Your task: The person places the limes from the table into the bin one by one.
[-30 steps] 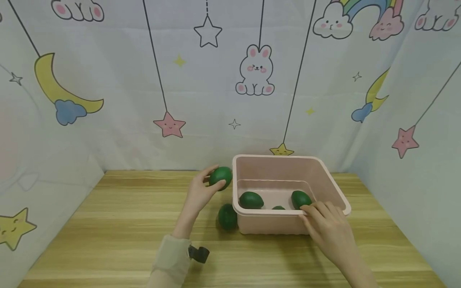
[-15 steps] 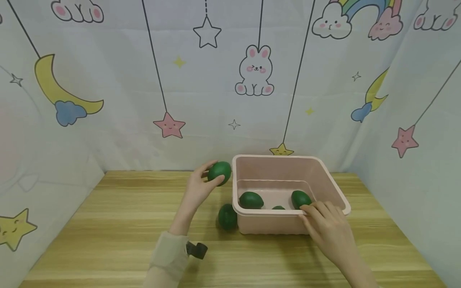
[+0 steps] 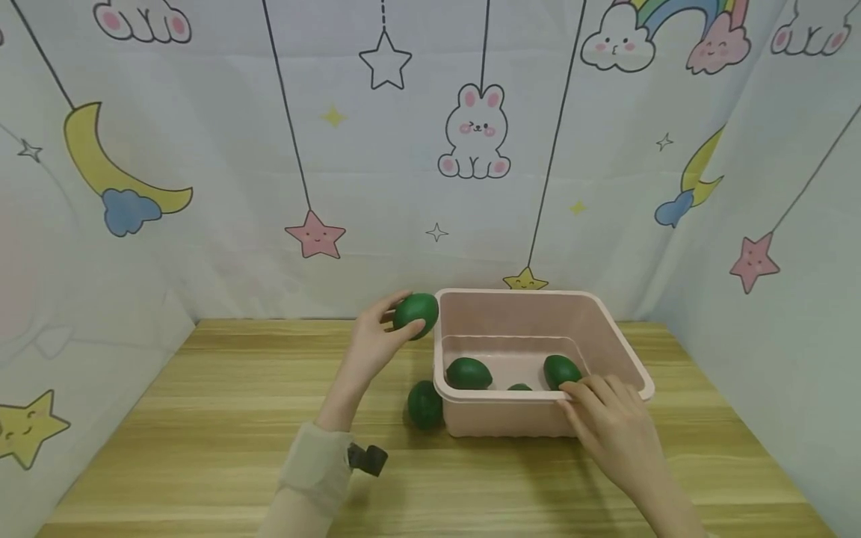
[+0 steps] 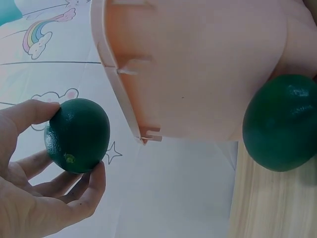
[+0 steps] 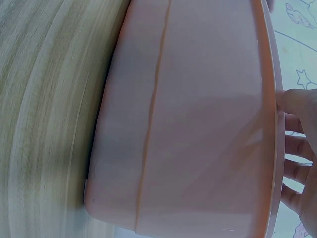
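My left hand holds a dark green, smooth avocado between thumb and fingers, up at the left rim of a pink plastic box. The left wrist view shows the held avocado with a small pale stem scar, apart from the box wall. My right hand pinches the box's front rim near its right corner, fingers over the edge and thumb outside. Inside the box lie an avocado at left, another at right, and a third mostly hidden by the front rim.
Another avocado lies on the wooden table against the box's left side. A white cloth printed with cartoons hangs behind the table and along both sides. A black device is strapped at my left sleeve.
My left hand has lifted the avocado higher, first drifting slightly left, then right toward the box rim. My right hand and the box have stayed in place.
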